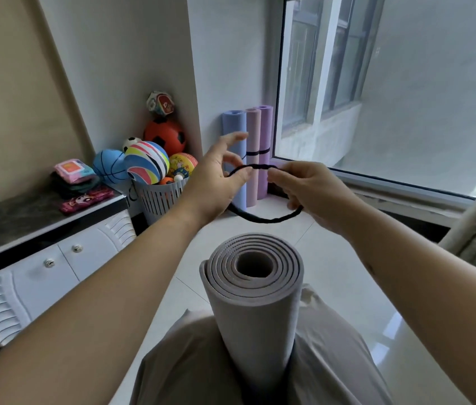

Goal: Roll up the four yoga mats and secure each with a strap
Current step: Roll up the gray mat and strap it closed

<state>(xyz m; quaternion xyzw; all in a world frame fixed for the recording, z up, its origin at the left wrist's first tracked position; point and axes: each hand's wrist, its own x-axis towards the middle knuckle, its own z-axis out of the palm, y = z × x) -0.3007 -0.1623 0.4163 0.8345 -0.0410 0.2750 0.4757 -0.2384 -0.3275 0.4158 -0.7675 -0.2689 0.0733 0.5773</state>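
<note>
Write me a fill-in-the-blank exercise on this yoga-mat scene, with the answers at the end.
The left hand and right hand hold a black elastic loop strap; between the person's knees stands a rolled ____ foam yoga mat.
____ rolled pastel mats stand upright beside the window.
The white slatted plastic basket holds colourful ____.
Missing words: grey; three; balls.

One head cam, wide-angle, fwd/down, close above upright rolled mat, toward window corner.
</note>
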